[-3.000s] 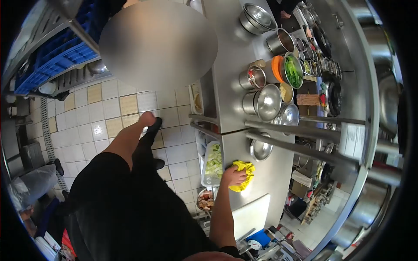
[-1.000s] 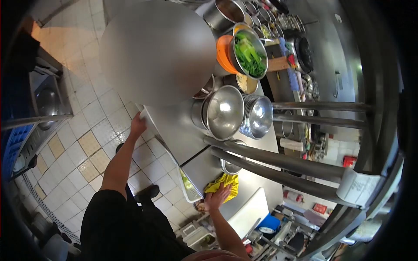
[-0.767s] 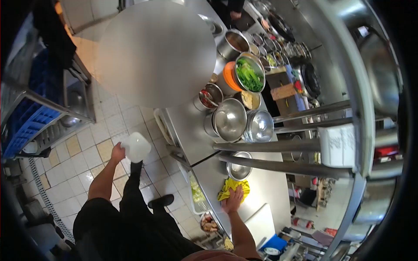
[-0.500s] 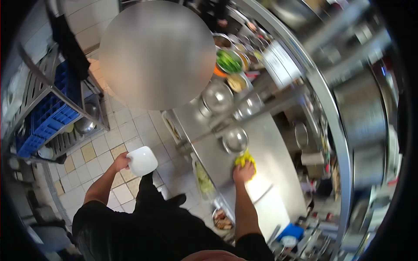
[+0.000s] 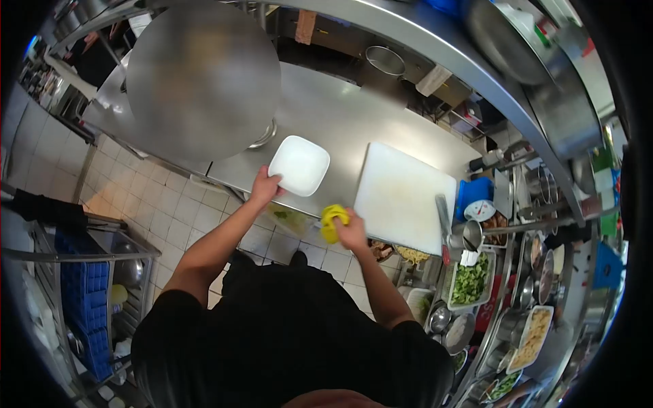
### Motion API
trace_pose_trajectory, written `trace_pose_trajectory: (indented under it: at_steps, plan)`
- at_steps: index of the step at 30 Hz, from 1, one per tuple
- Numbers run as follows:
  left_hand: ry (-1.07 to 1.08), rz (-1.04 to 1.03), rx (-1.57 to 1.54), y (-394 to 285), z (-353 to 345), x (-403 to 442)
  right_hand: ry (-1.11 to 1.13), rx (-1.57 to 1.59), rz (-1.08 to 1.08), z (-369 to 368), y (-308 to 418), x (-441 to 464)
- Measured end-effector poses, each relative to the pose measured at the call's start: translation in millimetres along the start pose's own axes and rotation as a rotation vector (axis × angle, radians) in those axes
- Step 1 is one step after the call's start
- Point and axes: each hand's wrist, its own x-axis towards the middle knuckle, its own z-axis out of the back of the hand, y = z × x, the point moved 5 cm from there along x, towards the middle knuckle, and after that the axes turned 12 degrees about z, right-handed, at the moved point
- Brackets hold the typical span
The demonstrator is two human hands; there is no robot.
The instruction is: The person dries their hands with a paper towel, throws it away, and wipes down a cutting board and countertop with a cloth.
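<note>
Left hand [image 5: 265, 185] grips white dish [image 5: 300, 166], right hand [image 5: 352, 231] clutches yellow cloth [image 5: 331, 223], scale dial [image 5: 479, 210] unreadable.

The upper body is clothed in a plain black short-sleeved cloth top [image 5: 292, 333], by which the broad torso is covered in one nearly even dark tone. Both shoulders are wrapped in the same fabric, and the wide, loose black left sleeve [image 5: 178, 323] and the matching black right sleeve [image 5: 420, 347] are finished near the elbows. Below those hems, the left forearm [image 5: 221, 248] and the right forearm [image 5: 382, 294] are left uncovered, as are the left hand [image 5: 265, 185] and the right hand [image 5: 352, 231]. Beyond the top's lower edge, a small, rounded dark shoe tip [image 5: 298, 258] is seen, its details lost in shadow.
</note>
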Motion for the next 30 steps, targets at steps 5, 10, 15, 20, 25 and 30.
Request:
trace_pose_trajectory:
  at_steps: [5,10,15,20,25,30]
  plan:
    - [0.016,0.185,0.093,25,-78,31,-0.409,-0.145,0.052,157,35,-18]
    - [0.067,0.265,0.163,52,-125,36,-0.691,-0.216,0.099,212,-8,-25]
    - [0.108,0.061,0.275,57,-105,34,-0.548,-0.742,-0.064,199,-76,-25]
    - [-0.142,-0.785,0.909,11,-69,11,-0.483,-0.884,-0.051,164,-132,-18]
    - [-0.181,-0.897,1.132,6,-60,25,-0.349,-0.966,-0.227,152,-127,-13]
    - [-0.235,-0.981,1.198,25,-86,35,-0.331,-0.885,-0.293,155,-117,-20]
